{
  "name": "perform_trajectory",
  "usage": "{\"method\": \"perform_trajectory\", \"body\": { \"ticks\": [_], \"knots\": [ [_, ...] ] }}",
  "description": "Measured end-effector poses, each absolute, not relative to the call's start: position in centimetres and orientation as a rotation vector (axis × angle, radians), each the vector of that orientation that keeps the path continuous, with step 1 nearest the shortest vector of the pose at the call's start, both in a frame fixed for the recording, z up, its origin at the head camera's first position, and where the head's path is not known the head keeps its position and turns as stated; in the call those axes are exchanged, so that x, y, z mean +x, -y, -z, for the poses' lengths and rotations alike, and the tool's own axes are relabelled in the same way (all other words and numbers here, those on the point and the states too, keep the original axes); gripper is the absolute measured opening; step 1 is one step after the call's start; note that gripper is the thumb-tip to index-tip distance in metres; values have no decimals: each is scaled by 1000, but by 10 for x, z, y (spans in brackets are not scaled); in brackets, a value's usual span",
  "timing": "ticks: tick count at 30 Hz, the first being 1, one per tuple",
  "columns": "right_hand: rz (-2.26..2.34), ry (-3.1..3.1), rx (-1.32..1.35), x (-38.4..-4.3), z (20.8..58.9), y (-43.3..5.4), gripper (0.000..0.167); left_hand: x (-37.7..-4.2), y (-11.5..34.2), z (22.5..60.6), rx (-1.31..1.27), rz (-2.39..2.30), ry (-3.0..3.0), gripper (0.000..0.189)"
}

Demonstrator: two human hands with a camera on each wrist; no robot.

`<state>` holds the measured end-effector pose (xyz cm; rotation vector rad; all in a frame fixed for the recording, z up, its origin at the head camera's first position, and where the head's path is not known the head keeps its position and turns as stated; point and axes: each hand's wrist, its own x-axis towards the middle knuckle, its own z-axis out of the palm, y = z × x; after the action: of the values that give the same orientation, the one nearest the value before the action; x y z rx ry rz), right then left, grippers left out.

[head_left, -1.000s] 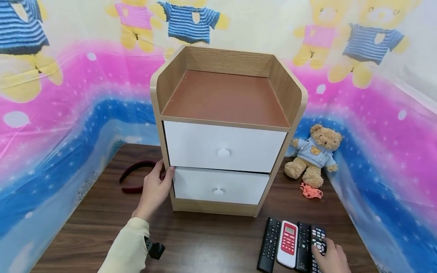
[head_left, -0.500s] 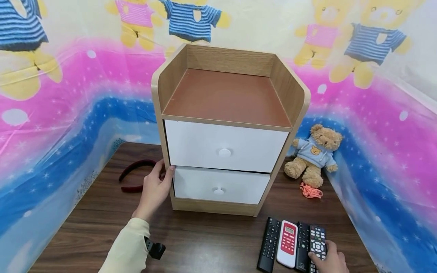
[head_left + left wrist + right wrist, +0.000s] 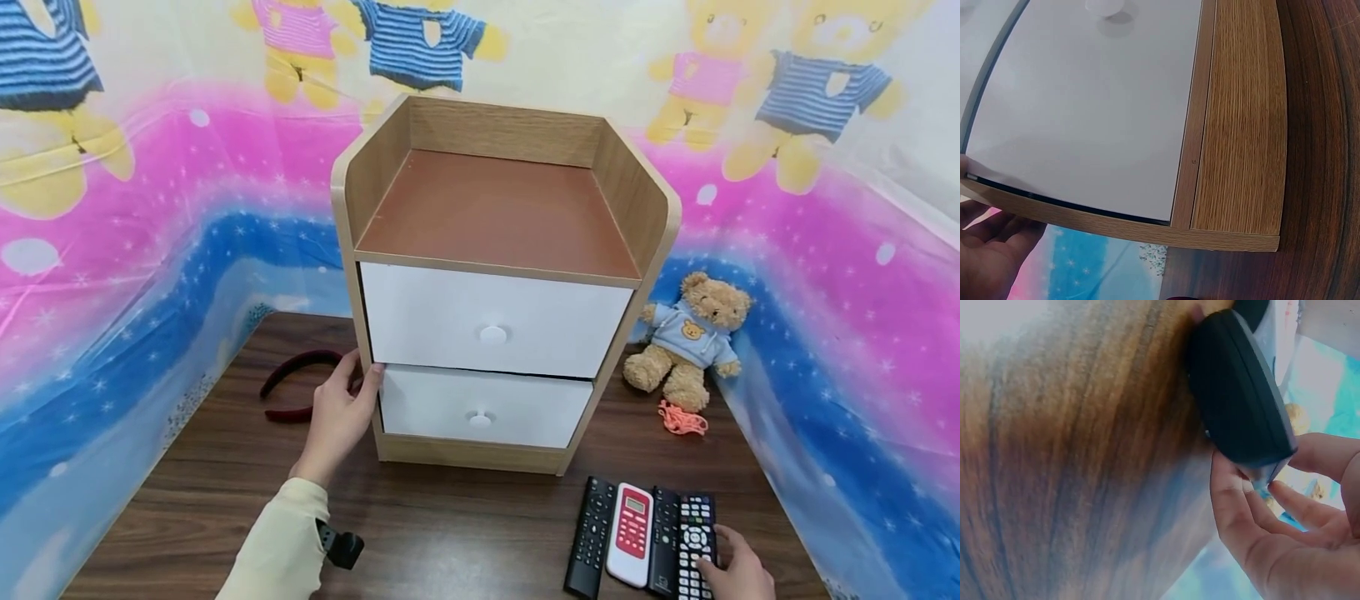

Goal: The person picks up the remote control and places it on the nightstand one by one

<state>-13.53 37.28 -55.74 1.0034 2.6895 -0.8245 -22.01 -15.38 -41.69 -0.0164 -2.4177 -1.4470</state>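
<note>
A wooden drawer cabinet with two white drawers stands on the table. My left hand holds its left side edge, thumb on the front and fingers along the outer side. Both the upper drawer and the lower drawer are closed. At the lower right, my right hand grips a black remote control, its thumb over the buttons and its other fingers at the right edge. Beside that remote lie another black remote, a white and red remote and a third black one.
A teddy bear in a blue top sits right of the cabinet, with a bundle of coral cord at its feet. A dark red headband-like loop lies to the left. Printed cloth surrounds the table.
The right-hand remote has shifted slightly left, against its neighbour, and my right thumb has moved on its face. My left hand keeps its place on the cabinet.
</note>
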Motion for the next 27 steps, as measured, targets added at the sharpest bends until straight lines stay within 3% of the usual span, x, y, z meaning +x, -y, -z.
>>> {"method": "perform_trajectory", "body": {
  "ticks": [5,16,27],
  "knots": [
    [875,-2748,899,-129,530,-364,62,-221,154,416,-11,1448,2412,58],
    [1116,-3008,637,-119,430,-310,65,-222,152,416,-7,1475,2395,55],
    [1483,-3283,66,-103,335,-243,58,-223,152,415,35,1461,2356,48]
  ]
}}
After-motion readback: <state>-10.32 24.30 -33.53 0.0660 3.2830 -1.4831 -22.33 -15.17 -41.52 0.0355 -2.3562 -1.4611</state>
